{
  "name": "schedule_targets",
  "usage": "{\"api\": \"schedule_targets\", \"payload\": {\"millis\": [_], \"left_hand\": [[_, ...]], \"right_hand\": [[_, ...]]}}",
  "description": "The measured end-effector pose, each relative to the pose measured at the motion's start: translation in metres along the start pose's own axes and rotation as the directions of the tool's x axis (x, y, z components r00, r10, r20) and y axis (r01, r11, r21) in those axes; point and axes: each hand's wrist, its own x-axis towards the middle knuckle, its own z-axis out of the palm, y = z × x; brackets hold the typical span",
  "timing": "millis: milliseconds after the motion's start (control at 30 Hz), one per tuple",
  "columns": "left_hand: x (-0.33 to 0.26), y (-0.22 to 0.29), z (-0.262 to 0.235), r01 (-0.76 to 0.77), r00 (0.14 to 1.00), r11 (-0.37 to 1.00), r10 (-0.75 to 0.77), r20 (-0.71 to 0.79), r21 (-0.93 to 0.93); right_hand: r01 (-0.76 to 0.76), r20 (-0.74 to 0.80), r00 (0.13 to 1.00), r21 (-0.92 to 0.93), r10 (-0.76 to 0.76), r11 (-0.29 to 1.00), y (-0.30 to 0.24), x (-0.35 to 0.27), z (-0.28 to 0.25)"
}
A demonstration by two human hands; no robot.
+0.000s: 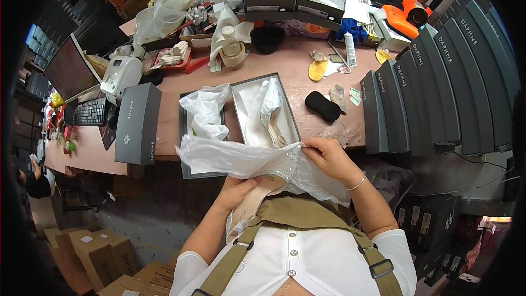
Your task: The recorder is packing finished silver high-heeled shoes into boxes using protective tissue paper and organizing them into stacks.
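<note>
A glittery high-heeled sandal (264, 187) with a beige insole is held tilted in front of my body. My left hand (236, 191) is closed around its middle, thumb on the insole. My right hand (327, 158), a bracelet at its wrist, pinches white tissue paper (230, 156) beside the sandal's sparkling upper. The tissue spreads out to the left and also hangs below my right hand. Just beyond, an open shoe box (236, 94) holds a second sparkly sandal (268, 123) partly wrapped in tissue. Its lid (186, 159), with crumpled tissue (207, 112) on it, lies alongside.
Dark grey shoe boxes (438, 87) stand in a row at right; another closed box (137, 123) stands at left near a label printer (119, 78). A black brush-like pad (322, 106) lies right of the open box. Tape rolls (233, 55) and an orange heat-gun-like tool (402, 17) sit farther back.
</note>
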Motion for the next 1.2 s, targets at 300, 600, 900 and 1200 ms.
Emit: {"api": "schedule_targets", "payload": {"millis": [300,600,900,1200], "left_hand": [[0.030,0.073,0.006,0.128,0.988,0.965,-0.105,0.112,-0.229],[0.034,-0.008,0.001,-0.053,0.992,0.902,0.096,0.080,-0.428],[0.043,0.003,0.001,-0.059,0.987,0.985,0.081,0.142,-0.159],[0.026,0.001,0.007,-0.107,0.981,0.987,0.124,0.149,-0.118]], "right_hand": [[0.541,0.224,0.840,-0.266,-0.495,0.798,-0.047,0.047,-0.003],[0.690,0.401,0.709,-0.564,-0.579,0.454,-0.015,0.026,0.046],[0.598,0.384,0.799,-0.586,-0.462,0.546,-0.029,0.009,0.055],[-0.047,0.229,0.971,-0.110,0.072,0.993,0.012,0.035,-0.017]]}}
